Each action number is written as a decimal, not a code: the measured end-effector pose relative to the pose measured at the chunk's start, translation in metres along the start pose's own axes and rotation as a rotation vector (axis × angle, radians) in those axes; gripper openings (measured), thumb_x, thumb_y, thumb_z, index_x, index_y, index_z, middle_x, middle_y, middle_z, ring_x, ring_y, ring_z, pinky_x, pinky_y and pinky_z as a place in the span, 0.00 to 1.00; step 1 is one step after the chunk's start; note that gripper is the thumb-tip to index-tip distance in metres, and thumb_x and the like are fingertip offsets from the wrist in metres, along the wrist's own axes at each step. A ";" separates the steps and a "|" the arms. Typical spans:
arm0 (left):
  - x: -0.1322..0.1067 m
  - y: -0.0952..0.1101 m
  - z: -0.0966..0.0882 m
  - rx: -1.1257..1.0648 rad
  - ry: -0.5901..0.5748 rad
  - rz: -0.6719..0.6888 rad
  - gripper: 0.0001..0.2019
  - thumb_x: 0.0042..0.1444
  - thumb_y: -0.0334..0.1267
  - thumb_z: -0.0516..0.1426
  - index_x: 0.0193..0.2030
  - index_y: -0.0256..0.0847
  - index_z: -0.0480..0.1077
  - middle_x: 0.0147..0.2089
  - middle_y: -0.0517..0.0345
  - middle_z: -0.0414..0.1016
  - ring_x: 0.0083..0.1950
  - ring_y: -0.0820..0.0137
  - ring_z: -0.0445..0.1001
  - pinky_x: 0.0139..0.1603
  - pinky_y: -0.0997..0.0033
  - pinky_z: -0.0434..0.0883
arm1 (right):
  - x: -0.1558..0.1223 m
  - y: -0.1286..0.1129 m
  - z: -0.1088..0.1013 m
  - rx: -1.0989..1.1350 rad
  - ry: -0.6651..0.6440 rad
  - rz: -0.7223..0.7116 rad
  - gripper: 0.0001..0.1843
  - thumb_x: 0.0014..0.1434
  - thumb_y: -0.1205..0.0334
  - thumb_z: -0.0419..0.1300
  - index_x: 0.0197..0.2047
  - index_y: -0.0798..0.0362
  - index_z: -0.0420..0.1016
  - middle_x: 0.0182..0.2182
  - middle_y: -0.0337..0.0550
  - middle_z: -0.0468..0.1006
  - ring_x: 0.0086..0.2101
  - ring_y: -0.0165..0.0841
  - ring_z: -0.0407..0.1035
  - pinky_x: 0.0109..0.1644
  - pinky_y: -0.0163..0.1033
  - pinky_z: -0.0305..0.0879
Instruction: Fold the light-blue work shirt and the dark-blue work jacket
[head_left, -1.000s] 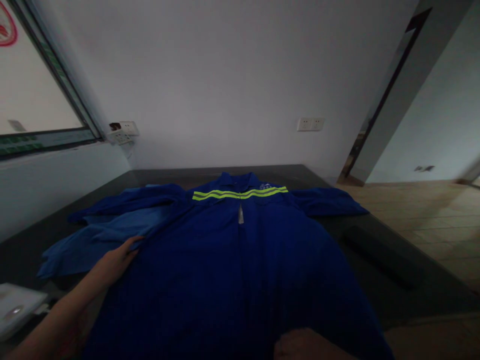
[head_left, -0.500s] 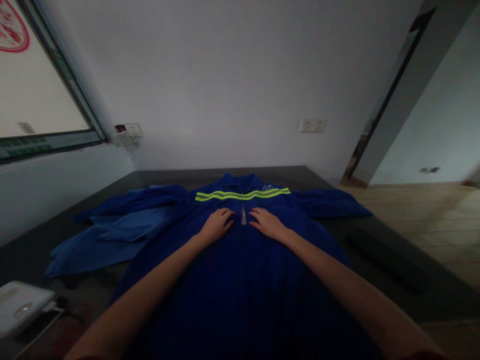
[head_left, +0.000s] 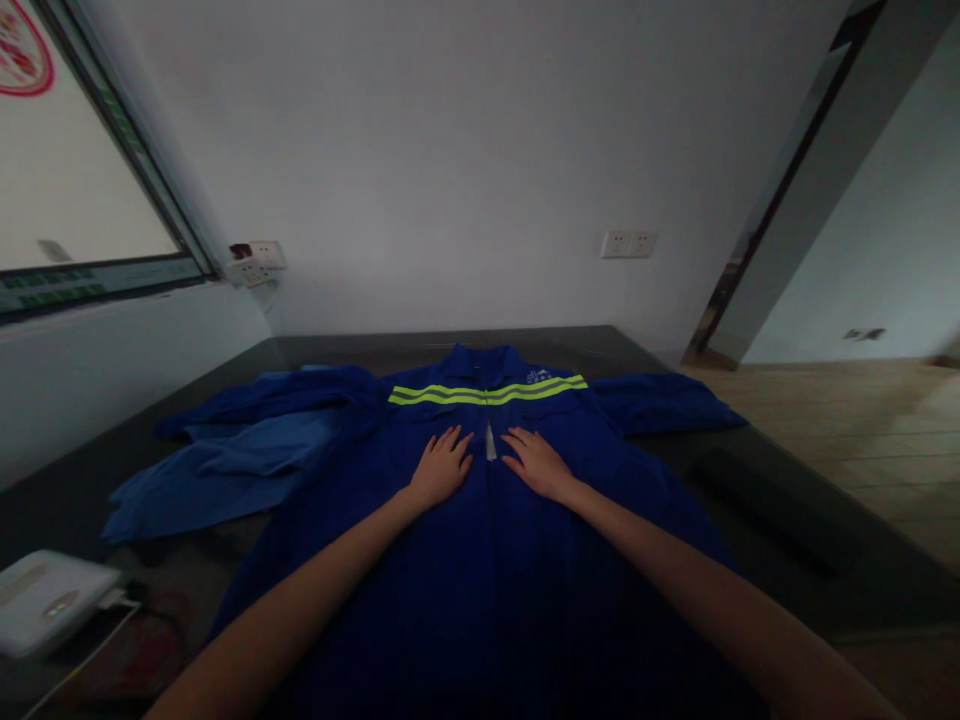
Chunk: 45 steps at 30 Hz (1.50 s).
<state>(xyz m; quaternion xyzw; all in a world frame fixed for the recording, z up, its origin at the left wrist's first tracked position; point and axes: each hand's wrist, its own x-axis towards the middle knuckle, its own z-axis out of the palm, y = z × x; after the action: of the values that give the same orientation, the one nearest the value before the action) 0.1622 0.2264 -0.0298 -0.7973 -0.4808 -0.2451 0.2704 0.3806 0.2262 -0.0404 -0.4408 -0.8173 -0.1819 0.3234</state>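
A dark blue work jacket (head_left: 480,560) with a yellow-green reflective stripe (head_left: 487,391) across the chest lies spread face up on a dark table (head_left: 795,520). My left hand (head_left: 439,466) rests flat on the chest just left of the zip, fingers stretched out. My right hand (head_left: 536,463) lies flat just right of the zip, fingers also spread. A silver zip pull (head_left: 490,441) shows between the two hands. Neither hand holds anything.
A lighter blue garment (head_left: 217,460) lies crumpled under the jacket's left sleeve. A white device (head_left: 49,600) with a cable sits at the table's near left corner. A dark flat bar (head_left: 772,505) lies on the right. Wall sockets and a doorway stand behind.
One second ago my left hand was out at the left sleeve and my right low at the hem. Both came to the chest beside the zip, and have since slid slightly toward me.
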 end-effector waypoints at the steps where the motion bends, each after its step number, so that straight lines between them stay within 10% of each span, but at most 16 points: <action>1: -0.007 0.003 0.001 -0.003 -0.005 0.003 0.24 0.65 0.42 0.44 0.66 0.42 0.56 0.69 0.44 0.52 0.70 0.57 0.50 0.66 0.48 0.51 | -0.007 -0.002 0.000 0.000 0.002 -0.011 0.27 0.66 0.52 0.46 0.63 0.56 0.61 0.63 0.55 0.60 0.63 0.42 0.50 0.65 0.54 0.46; 7: -0.033 0.008 -0.009 -0.087 -0.112 0.021 0.27 0.63 0.47 0.47 0.67 0.40 0.55 0.70 0.41 0.49 0.70 0.53 0.50 0.65 0.46 0.53 | -0.035 -0.007 -0.006 0.003 0.002 -0.048 0.26 0.64 0.52 0.49 0.62 0.55 0.63 0.62 0.54 0.62 0.62 0.43 0.53 0.64 0.53 0.48; 14: 0.038 0.001 -0.043 -0.243 0.020 -0.074 0.14 0.62 0.42 0.48 0.45 0.43 0.73 0.45 0.52 0.77 0.47 0.63 0.74 0.48 0.65 0.68 | 0.026 -0.024 -0.032 0.021 0.079 0.084 0.13 0.62 0.60 0.54 0.48 0.55 0.69 0.45 0.49 0.75 0.47 0.38 0.68 0.49 0.41 0.62; 24: 0.072 0.002 0.009 -0.248 0.185 -0.195 0.11 0.58 0.35 0.53 0.47 0.41 0.70 0.49 0.50 0.73 0.49 0.66 0.71 0.47 0.70 0.66 | 0.075 -0.029 -0.001 -0.029 0.058 0.364 0.17 0.61 0.61 0.53 0.53 0.56 0.63 0.50 0.57 0.71 0.51 0.42 0.65 0.48 0.42 0.63; 45: 0.078 0.002 0.012 -0.097 0.165 -0.173 0.11 0.59 0.44 0.53 0.37 0.40 0.71 0.43 0.50 0.74 0.48 0.62 0.71 0.45 0.68 0.65 | 0.084 -0.025 0.002 -0.091 0.040 0.399 0.18 0.62 0.64 0.51 0.54 0.59 0.66 0.48 0.61 0.74 0.48 0.46 0.69 0.46 0.45 0.66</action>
<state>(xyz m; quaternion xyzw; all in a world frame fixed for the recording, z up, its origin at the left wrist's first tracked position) 0.1985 0.2836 0.0116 -0.7421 -0.5116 -0.3550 0.2480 0.3246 0.2644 0.0157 -0.6046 -0.6981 -0.1595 0.3488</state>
